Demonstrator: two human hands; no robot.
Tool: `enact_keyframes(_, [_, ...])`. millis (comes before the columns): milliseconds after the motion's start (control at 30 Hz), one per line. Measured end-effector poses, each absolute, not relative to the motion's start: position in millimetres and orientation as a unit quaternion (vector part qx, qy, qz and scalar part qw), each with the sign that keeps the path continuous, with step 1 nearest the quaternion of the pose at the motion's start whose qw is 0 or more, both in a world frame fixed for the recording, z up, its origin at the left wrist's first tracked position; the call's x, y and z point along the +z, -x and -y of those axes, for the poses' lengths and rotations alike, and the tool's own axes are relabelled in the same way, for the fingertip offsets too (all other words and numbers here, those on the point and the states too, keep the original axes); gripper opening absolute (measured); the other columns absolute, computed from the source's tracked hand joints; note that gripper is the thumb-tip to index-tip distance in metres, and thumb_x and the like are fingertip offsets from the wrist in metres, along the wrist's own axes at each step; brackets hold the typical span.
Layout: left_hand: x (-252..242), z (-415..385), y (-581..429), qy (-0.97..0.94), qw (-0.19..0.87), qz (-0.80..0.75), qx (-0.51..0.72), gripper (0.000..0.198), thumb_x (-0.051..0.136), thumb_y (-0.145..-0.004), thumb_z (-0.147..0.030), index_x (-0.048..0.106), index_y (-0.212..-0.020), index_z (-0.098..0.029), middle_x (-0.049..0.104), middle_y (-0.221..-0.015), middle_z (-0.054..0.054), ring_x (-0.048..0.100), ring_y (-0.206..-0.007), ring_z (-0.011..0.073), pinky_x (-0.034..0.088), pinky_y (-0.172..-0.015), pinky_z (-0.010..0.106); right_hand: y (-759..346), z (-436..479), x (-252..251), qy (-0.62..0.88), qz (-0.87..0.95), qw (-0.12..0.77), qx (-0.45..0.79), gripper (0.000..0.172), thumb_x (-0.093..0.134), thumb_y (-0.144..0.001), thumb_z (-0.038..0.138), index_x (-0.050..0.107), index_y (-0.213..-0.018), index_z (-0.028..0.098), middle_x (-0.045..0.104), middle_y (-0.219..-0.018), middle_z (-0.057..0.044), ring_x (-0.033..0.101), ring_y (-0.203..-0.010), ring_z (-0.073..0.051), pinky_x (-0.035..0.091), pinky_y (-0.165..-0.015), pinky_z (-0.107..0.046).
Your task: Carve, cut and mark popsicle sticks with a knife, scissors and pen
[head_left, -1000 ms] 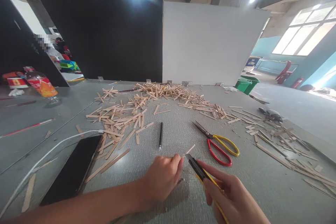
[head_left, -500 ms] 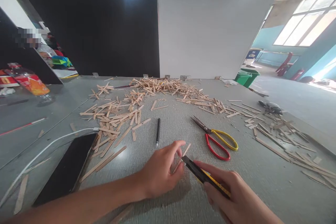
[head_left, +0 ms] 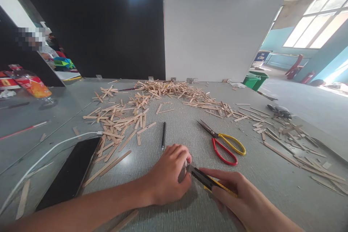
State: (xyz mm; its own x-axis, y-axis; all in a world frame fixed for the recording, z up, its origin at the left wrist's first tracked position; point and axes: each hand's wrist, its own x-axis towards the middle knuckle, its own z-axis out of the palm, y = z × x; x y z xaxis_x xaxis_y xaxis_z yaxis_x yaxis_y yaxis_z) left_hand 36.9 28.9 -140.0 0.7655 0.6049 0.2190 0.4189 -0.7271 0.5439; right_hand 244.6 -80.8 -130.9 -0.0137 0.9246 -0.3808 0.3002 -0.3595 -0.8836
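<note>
My left hand [head_left: 167, 175] rests on the grey table [head_left: 190, 141] with its fingers curled over a small wooden stick piece, which is almost fully hidden under them. My right hand [head_left: 244, 203] grips a black and yellow utility knife [head_left: 208, 181]. The knife's tip meets my left fingertips at the stick. A black pen [head_left: 163, 136] lies just beyond my left hand. Red and yellow scissors [head_left: 223, 144] lie to the right of it.
Several wooden sticks [head_left: 130, 116] are scattered across the table's middle, back and right side. A black phone [head_left: 69, 174] with a white cable [head_left: 49, 152] lies at the left. A drink bottle [head_left: 31, 85] stands far left. Black and white boards stand behind.
My left fingers have closed down over the stick piece, which showed between them before. The knife tip has moved in against my left fingertips. The camera has tilted slightly downward since one second ago.
</note>
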Motion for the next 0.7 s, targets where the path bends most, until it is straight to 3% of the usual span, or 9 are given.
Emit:
enact_keyframes(100, [-138.9, -27.2, -36.3, -0.906, 0.239, -0.288, 0.197, 0.023, 0.056, -0.081, -0.012, 0.050, -0.101, -0.022, 0.062, -0.109, 0.006, 0.054, -0.107, 0.0263, 0.044, -0.097, 0.044, -239.0, 83.6, -132.5, 0.639, 0.462, 0.319, 0.526, 0.056, 0.061, -0.092, 0.044, 0.062, -0.144, 0.022, 0.059, -0.068, 0.004, 0.040, -0.042, -0.008, 0.028, -0.039, -0.020])
enact_keyframes(233, [-140.2, -27.7, -34.4, -0.897, 0.246, -0.304, 0.208, 0.021, 0.055, -0.082, -0.012, 0.050, -0.100, -0.022, 0.061, -0.102, 0.004, 0.054, -0.102, 0.0261, 0.045, -0.093, 0.044, -239.9, 84.4, -136.9, 0.629, 0.462, 0.360, 0.511, 0.053, 0.062, -0.093, 0.046, 0.066, -0.140, 0.021, 0.060, -0.069, 0.002, 0.045, -0.042, -0.008, 0.031, -0.039, -0.021])
enact_keyframes(400, [-144.3, -34.0, -30.6, -0.861, 0.262, -0.361, 0.244, 0.010, 0.050, -0.088, -0.013, 0.050, -0.094, -0.021, 0.059, -0.093, 0.005, 0.057, -0.093, 0.0247, 0.050, -0.086, 0.043, -272.2, 70.9, -135.7, 0.623, 0.468, 0.444, 0.442, 0.067, 0.057, -0.098, 0.056, 0.054, -0.150, 0.015, 0.059, -0.072, 0.002, 0.044, -0.038, -0.007, 0.034, -0.039, -0.023])
enact_keyframes(500, [-147.0, -35.0, -29.3, -0.864, 0.271, -0.339, 0.254, 0.021, 0.050, -0.093, -0.015, 0.054, -0.114, -0.020, 0.062, -0.104, 0.007, 0.060, -0.095, 0.0224, 0.052, -0.089, 0.041, -281.3, 65.2, -133.7, 0.639, 0.499, 0.385, 0.441, 0.064, 0.054, -0.099, 0.052, 0.049, -0.154, 0.020, 0.063, -0.074, 0.001, 0.048, -0.038, -0.010, 0.037, -0.039, -0.024])
enact_keyframes(600, [-150.7, -34.0, -28.7, -0.862, 0.297, -0.296, 0.285, 0.047, 0.043, -0.099, -0.013, 0.040, -0.146, -0.023, 0.064, -0.120, 0.010, 0.064, -0.095, 0.0185, 0.054, -0.092, 0.037, -270.8, 69.2, -137.1, 0.661, 0.581, 0.305, 0.364, 0.047, 0.055, -0.098, 0.037, 0.063, -0.144, 0.026, 0.074, -0.088, -0.005, 0.068, -0.069, -0.020, 0.055, -0.063, -0.031])
enact_keyframes(700, [-148.0, -33.4, -28.4, -0.851, 0.326, -0.290, 0.292, 0.055, 0.036, -0.104, -0.014, 0.027, -0.156, -0.027, 0.068, -0.126, 0.011, 0.068, -0.099, 0.0176, 0.054, -0.096, 0.038, -256.5, 77.4, -140.8, 0.645, 0.656, 0.274, 0.280, 0.042, 0.058, -0.096, 0.030, 0.070, -0.136, 0.030, 0.075, -0.121, -0.009, 0.068, -0.112, -0.030, 0.054, -0.096, -0.040])
